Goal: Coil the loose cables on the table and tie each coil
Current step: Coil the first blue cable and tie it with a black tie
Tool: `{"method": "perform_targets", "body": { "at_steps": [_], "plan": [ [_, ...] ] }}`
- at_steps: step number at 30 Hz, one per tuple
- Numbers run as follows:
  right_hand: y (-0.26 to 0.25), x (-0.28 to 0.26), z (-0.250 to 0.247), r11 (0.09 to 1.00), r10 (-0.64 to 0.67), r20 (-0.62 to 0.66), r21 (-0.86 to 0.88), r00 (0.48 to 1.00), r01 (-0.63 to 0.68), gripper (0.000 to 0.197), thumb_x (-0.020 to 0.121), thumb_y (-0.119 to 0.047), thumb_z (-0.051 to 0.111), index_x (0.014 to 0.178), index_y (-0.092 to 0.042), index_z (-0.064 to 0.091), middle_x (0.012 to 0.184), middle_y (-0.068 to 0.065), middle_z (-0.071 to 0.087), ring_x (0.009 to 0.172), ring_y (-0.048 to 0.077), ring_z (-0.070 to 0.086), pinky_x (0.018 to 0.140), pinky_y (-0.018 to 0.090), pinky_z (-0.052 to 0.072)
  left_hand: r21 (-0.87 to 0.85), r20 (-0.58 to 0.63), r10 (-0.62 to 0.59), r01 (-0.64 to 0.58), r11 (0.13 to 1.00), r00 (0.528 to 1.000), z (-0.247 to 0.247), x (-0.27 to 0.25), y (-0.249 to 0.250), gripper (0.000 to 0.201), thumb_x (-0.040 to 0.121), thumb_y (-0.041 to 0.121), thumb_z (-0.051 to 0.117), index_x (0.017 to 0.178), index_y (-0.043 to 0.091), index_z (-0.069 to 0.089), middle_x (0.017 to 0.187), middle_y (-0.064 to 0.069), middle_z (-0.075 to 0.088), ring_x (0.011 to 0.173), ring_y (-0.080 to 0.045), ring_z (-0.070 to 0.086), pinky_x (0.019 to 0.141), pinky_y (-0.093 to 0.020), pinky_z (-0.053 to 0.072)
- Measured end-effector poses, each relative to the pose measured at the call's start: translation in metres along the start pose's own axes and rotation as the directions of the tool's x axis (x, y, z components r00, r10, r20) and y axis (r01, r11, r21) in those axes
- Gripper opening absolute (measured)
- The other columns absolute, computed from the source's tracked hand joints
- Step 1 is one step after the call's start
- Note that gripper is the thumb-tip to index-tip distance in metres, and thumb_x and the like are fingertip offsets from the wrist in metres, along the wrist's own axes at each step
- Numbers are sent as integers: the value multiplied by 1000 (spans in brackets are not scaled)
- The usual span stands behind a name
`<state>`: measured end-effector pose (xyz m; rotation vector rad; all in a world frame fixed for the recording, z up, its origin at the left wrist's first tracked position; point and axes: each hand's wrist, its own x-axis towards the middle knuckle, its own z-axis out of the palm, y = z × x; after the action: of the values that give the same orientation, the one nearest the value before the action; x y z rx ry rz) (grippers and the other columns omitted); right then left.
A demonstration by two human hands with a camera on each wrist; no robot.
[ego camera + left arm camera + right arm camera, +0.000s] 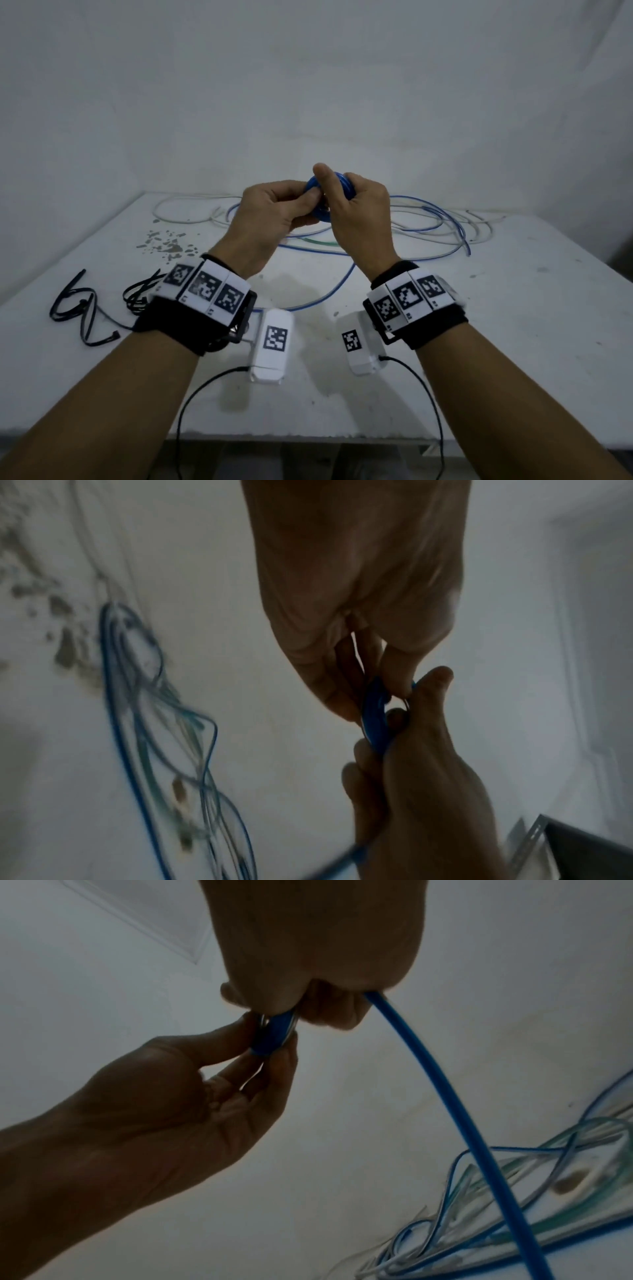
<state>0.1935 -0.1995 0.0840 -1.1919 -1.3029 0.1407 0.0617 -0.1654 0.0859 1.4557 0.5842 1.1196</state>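
left hand [270, 212] pinches blue coil [317, 202] | right hand [356, 219] grips it too (fingers curled) | above table [513, 325]

Blue coil [320, 198] — white table [479, 325]

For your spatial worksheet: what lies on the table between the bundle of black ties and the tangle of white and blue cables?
In the head view, grey specks on the table lie between the black ties and cable tangle.

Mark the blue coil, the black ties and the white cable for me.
blue coil [344, 186]: head view, on the coil's right rim, between both hands.
black ties [73, 310]: head view, on the left bundle lying on the table.
white cable [178, 221]: head view, on its far-left loop.
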Motion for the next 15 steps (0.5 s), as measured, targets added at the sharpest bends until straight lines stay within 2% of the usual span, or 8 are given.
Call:
{"method": "perform_targets", "body": {
  "at_steps": [2,4,5,8,10,12,13,15],
  "plan": [
    [2,3,-7,996,-1,191,-84,982,17,58,95,-39,63,59,5,52,49,1,33,46,9,28,49,23,28,229,55,20,-33,973,998,-10,2,5,18,91,8,67,108,8,73,99,-10,76,92,-24,72,84,-35,58],
    [2,4,-11,994,4,244,-110,970,23,58,96,-40,60,60,5,51,50,2,33,47,11,28,48,23,27,289,67,26,-45,956,997,-15,3,8,18,89,7,69,106,10,74,96,-7,77,91,-23,73,81,-32,59],
    [3,3,-11,994,2,208,-104,978,20,57,97,-40,59,61,4,50,51,2,34,48,11,29,49,24,27,243,36,30,-38,969,999,-14,3,8,19,89,6,68,107,8,73,94,-7,77,90,-22,73,80,-30,59],
    [1,-5,3,998,43,16,47,999,-43,49,101,-35,54,69,2,50,58,3,38,55,12,34,54,30,33,-85,-103,-35,26,996,994,-1,0,3,17,92,4,64,107,2,71,87,-5,76,83,-17,73,75,-26,58],
    [-4,-12,13,975,103,-86,208,991,-83,42,102,-31,51,69,-6,46,62,3,39,58,12,37,56,30,37,-226,-92,-84,61,972,992,9,-5,-3,17,95,6,60,108,2,70,93,-9,75,85,-18,72,76,-25,58],
    [-4,-14,14,970,98,-108,233,989,-70,40,104,-29,48,70,-7,45,63,5,42,57,12,39,56,26,37,-259,-42,-99,85,962,994,11,-9,-6,18,97,7,56,109,2,69,98,-11,75,89,-20,72,77,-25,57],
    [-1,-12,10,984,62,-53,168,997,-53,42,104,-29,47,72,-2,48,63,8,45,57,14,40,55,26,38,-232,-13,-110,104,967,994,8,-10,-4,19,98,6,54,109,2,69,99,-11,75,91,-21,72,78,-26,58],
    [4,-5,-2,999,6,187,-53,982,4,45,105,-32,45,79,3,58,63,9,53,56,15,46,55,26,39,-74,45,-125,128,989,991,-4,-8,-1,20,98,7,54,110,1,69,101,-12,75,94,-25,71,81,-30,58]
  ]
}}
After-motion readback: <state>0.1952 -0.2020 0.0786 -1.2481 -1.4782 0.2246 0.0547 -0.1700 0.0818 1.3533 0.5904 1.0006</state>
